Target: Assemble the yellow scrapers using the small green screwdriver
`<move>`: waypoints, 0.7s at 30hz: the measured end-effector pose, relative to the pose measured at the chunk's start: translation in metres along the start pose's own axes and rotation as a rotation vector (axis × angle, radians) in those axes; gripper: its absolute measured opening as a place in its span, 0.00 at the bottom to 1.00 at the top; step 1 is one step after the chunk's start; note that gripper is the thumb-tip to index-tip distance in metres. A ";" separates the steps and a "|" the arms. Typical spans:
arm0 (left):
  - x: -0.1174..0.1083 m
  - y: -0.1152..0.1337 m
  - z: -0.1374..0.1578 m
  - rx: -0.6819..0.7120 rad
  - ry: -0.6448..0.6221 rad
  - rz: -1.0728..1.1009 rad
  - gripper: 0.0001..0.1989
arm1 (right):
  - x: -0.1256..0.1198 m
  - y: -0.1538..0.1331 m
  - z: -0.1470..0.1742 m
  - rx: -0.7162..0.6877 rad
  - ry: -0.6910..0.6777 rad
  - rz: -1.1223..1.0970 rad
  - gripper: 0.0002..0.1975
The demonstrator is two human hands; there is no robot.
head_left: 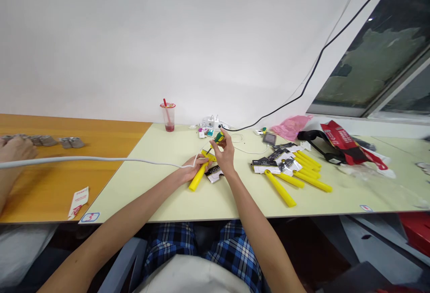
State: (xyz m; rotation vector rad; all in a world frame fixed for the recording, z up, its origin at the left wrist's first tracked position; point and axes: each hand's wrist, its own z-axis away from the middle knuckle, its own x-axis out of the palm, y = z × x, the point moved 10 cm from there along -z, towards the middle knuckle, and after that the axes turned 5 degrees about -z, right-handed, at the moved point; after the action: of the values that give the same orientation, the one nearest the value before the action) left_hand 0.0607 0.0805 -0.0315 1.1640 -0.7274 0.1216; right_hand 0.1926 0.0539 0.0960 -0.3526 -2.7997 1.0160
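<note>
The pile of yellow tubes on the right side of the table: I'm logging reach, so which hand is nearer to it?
Right. The right hand, holding a screwdriver, sits just left of the pile of yellow tubes; the left hand grips a separate yellow tube farther left.

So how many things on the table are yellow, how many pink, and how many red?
Yellow sticks: about 7, one in the left hand; the overlapping pile makes it uncertain
Pink bag: 1
Red bag: 1
Total: about 9
</note>
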 end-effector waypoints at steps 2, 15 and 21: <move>0.000 -0.001 0.000 0.003 0.005 -0.003 0.22 | -0.004 -0.002 0.000 -0.022 0.033 0.065 0.33; -0.004 -0.001 0.000 0.027 0.047 -0.016 0.20 | -0.004 -0.005 -0.001 -0.058 0.015 0.076 0.30; -0.006 -0.001 0.000 0.018 0.053 -0.017 0.22 | 0.009 -0.006 0.001 -0.032 -0.114 -0.052 0.29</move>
State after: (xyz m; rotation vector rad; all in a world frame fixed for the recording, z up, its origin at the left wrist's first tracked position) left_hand 0.0569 0.0819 -0.0354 1.1793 -0.6708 0.1442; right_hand 0.1823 0.0511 0.0992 -0.2317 -2.9128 1.0113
